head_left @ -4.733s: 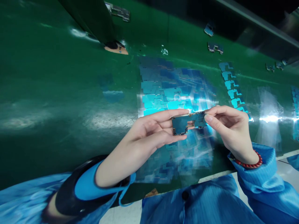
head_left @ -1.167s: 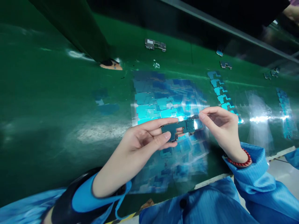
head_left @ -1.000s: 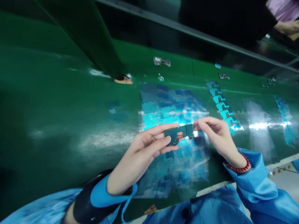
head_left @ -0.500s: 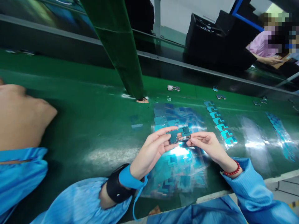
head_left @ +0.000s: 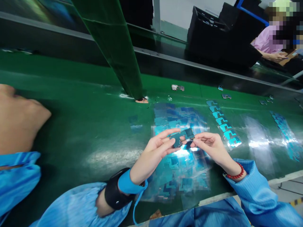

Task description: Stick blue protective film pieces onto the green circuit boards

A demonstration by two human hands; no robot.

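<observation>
Right hand (head_left: 210, 144) lowered to board (head_left: 178, 136) edge.

Green post (head_left: 115, 47) on bench (head_left: 78, 126); black boxes (head_left: 205, 41) beyond.

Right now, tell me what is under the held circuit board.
Under the circuit board, part of the left hand shows at its notch; lower down, blue film-like pieces lie on the green table. The board's underside and whatever it covers are hidden.

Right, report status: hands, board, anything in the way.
Left hand has circuit board in its grip. Right hand at board's right end. Board held over blue film sheets. Another person's hand at left edge, apart.
</observation>
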